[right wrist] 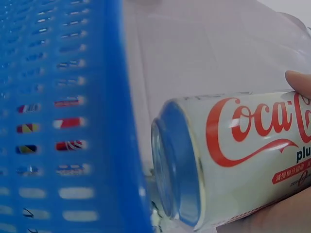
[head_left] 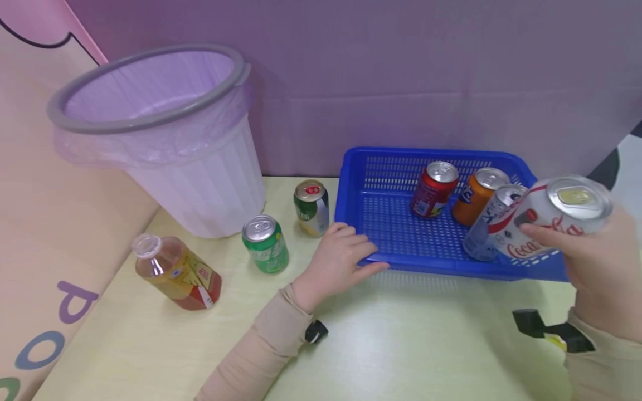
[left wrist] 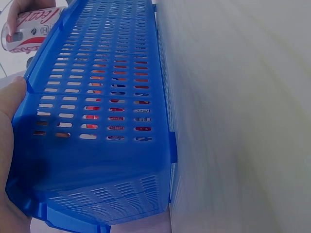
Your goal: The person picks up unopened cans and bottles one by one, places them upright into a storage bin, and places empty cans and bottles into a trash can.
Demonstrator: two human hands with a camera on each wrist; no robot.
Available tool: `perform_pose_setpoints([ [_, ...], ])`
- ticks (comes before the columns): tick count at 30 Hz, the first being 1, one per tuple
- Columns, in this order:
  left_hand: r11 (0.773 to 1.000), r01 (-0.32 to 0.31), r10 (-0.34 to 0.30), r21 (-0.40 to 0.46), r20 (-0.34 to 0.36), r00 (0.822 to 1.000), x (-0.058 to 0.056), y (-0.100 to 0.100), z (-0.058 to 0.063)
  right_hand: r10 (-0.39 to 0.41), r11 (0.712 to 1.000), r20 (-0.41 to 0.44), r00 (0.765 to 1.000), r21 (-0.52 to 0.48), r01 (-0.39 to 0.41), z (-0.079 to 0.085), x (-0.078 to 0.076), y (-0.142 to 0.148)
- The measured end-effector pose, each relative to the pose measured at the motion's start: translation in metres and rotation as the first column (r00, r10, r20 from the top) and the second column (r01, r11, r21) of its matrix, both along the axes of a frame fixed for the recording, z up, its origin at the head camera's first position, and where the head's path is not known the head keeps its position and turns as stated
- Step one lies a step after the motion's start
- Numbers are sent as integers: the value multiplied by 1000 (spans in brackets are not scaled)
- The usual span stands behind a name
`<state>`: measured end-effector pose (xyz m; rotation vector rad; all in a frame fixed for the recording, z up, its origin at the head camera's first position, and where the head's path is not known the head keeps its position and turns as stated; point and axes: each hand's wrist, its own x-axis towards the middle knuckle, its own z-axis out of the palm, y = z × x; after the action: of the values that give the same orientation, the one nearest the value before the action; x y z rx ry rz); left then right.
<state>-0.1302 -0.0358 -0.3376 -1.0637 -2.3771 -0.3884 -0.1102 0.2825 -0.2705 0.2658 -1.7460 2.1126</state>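
- a purple panel rises behind everything, on the far side of both hands from where the person works.
- the pale table spreads under both hands and toward the person.
- a white ribbed bin with a grey rim and a clear liner stands beyond the left hand, off to its left.
- a blue plastic basket with slotted walls sits between the two hands; the left one has its near left corner.
- a bottle of reddish-amber drink, yellow label round it, is well to the left of the left hand, near the table's edge.
- the right hand is wrapped firmly round a can, thumb across the front, up by the basket's near right corner.
- the left hand is partly closed, fingers bent over the basket's rim and thumb along its front edge.
- the white coca-cola plus can is in that right grip, tilted and clear of the table; i can't tell if it touches the basket.
- a pale blue can is inside the basket, just left of the gripped one.
- an orange can stands behind the pale blue one, farther from the right grip.
- a red can is left of the orange one.
- a green can with a silver top stands left of the left hand.
- a dark green and gold can, red tab on top, stands just beyond the left hand's fingers.
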Motion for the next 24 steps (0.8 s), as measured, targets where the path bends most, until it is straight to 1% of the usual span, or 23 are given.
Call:
perform_pose_setpoints([
  [2, 1000, -1, 1, 0, -2, 1000, 0, 0, 0, -13, 1000, 16, 1000, 3, 13, 0, 1, -4],
  [4, 1000, 0, 0, 0, -4, 1000, 0, 0, -1, -20, 999, 21, 1000, 27, 20, -1, 1, -7],
  [6, 1000, -1, 1, -1, -6, 1000, 0, 0, -1, 0, 1000, 1, 1000, 3, 0, -3, 0, -11],
  [8, 1000, 0, 0, 0, -9, 1000, -1, 0, -2, 7, 1000, 13, 1000, -2, -7, -4, 0, -15],
  [12, 1000, 0, 0, 2, -11, 1000, -1, 0, -1, -12, 999, 97, 995, 36, 9, -7, -1, -24],
  [15, 1000, -1, 1, 2, -5, 1000, 0, 0, -1, -25, 994, 171, 985, 113, 6, -11, -3, -29],
  [17, 1000, -2, 2, 0, -5, 1000, -1, 0, -2, -31, 986, 198, 980, 166, -2, -14, -5, -32],
  [18, 1000, -2, 2, 0, -2, 1000, -1, 0, -2, -59, 971, 220, 974, 238, 5, -14, -5, -33],
  [19, 1000, -1, 1, 0, -2, 1000, -1, 0, -2, -92, 950, 236, 967, 313, 14, -15, -5, -33],
  [21, 1000, -2, 2, -2, -3, 1000, -1, 0, -2, -148, 898, 248, 957, 439, 26, -16, -6, -35],
  [22, 1000, -2, 2, -2, -3, 1000, -1, 0, -2, -177, 865, 252, 951, 501, 29, -16, -6, -36],
  [23, 1000, -2, 2, -2, -4, 1000, 0, 0, -2, -198, 838, 247, 948, 545, 33, -17, -6, -37],
  [24, 1000, -2, 2, -1, -4, 1000, 0, 0, -2, -211, 817, 241, 947, 575, 36, -17, -6, -38],
])
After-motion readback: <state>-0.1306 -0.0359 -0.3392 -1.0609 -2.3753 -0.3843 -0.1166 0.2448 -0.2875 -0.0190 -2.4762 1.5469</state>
